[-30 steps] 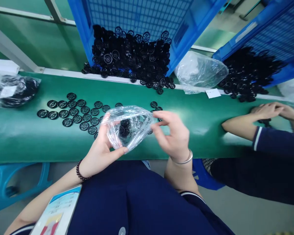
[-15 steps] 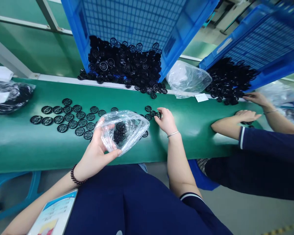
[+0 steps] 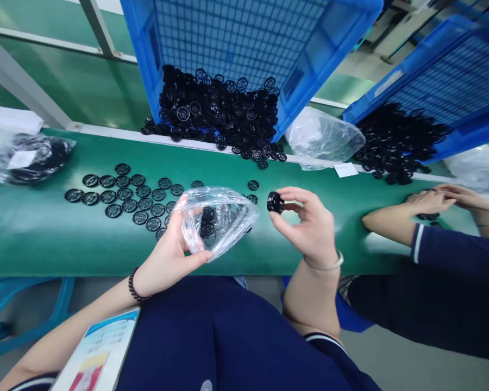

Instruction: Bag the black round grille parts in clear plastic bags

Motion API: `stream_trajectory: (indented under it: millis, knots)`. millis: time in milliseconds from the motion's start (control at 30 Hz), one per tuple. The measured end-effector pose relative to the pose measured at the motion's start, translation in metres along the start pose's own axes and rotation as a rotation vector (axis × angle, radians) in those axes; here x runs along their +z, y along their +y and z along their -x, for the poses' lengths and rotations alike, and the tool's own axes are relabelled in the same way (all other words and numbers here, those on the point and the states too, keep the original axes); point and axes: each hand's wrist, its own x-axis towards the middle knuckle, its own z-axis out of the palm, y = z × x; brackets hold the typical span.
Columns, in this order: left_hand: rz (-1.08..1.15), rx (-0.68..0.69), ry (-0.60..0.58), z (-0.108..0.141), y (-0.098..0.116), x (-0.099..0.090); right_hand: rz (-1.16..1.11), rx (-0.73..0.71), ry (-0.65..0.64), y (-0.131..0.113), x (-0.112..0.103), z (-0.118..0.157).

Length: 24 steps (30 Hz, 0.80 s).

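My left hand (image 3: 173,247) grips a clear plastic bag (image 3: 238,217) by its rim and spreads its mouth wide. Through the film I see black wheels; which lie inside and which behind cannot be told. To the right of the bag, my right hand (image 3: 307,222) pinches a small stack of black plastic wheels (image 3: 274,202) between thumb and fingers, raised above the table. Their exact number is unclear. Loose black spoked wheels (image 3: 124,194) lie flat on the green table left of the bag. A single wheel (image 3: 253,185) lies behind the bag's right side.
A tilted blue crate (image 3: 297,92) spills a heap of black wheels (image 3: 220,114) at the table's back edge. Beside it lie a clear bag (image 3: 324,136) and a white label (image 3: 345,169). A filled bag (image 3: 36,157) sits far left. A co-worker's hands (image 3: 436,201) work at right, below another crate (image 3: 452,108).
My right hand has lifted a small stack of wheels off the table and turned it toward the bag. The left hand still holds the bag open. The co-worker's hands have come together.
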Motion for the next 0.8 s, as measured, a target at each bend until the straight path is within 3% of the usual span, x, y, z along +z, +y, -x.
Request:
stream_trajectory:
  millis: [100, 167, 233, 300, 333, 400, 467, 667, 800]
  knots:
    - [-0.005, 0.016, -0.010, -0.001, 0.002, 0.001, -0.080, -0.295, -0.088, -0.051, 0.002, -0.004]
    - [-0.005, 0.025, 0.019, -0.001, 0.003, 0.000, -0.101, -0.318, -0.124, -0.056, 0.012, -0.011]
    - [0.006, 0.033, 0.055, 0.001, 0.002, -0.002, -0.089, -0.189, -0.022, -0.034, 0.023, -0.018]
    - [0.023, 0.034, 0.081, 0.003, 0.000, -0.006, 0.000, -0.030, 0.059, 0.004, 0.032, -0.023]
    - [0.032, 0.032, 0.088, 0.004, -0.001, -0.007, 0.082, 0.012, -0.016, 0.023, 0.035, -0.024]
    - [0.046, 0.025, 0.102, 0.005, -0.004, -0.010, 0.237, 0.061, -0.283, 0.056, 0.041, -0.021]
    - [0.052, 0.015, 0.110, 0.004, -0.005, -0.011, 0.323, 0.093, -0.463, 0.075, 0.047, -0.013]
    - [0.056, 0.002, 0.101, 0.002, -0.005, -0.010, 0.341, 0.156, -0.458, 0.088, 0.053, 0.001]
    - [0.050, 0.014, 0.104, 0.002, -0.004, -0.008, 0.392, 0.148, -0.294, 0.094, 0.055, -0.020]
